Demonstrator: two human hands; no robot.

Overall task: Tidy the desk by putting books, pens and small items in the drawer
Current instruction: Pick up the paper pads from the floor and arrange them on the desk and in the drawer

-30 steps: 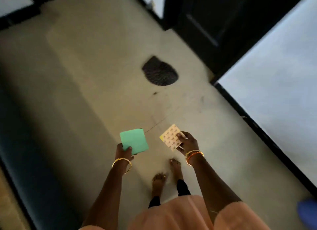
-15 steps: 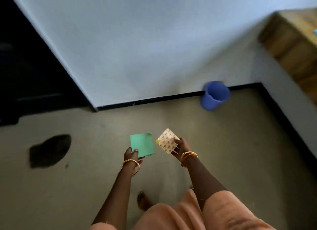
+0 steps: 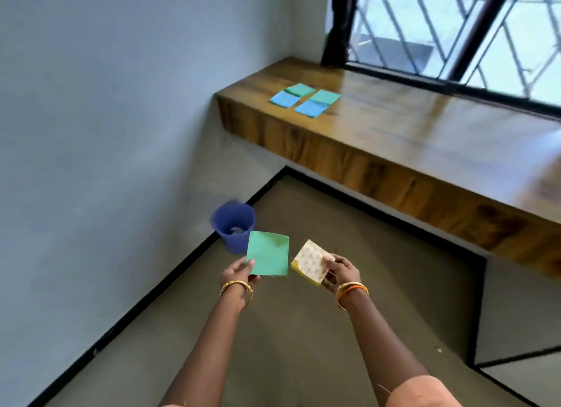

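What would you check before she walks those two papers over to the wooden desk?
1. Left hand pinches the green sheet: ok.
2. Right hand holds the patterned pad: ok.
3. Floor between her and the desk free of obstacles: ok; the blue bin sits aside by the wall.
4. Drawer located: cannot tell, none visible.
5. Desk tidied: not ok, four coloured notes lie there.

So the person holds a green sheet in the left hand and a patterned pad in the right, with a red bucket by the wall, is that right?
Not quite: the bucket by the wall is blue, not red, as the head view shows. The rest stands: the left hand holds the green sheet and the right hand holds the patterned pad.
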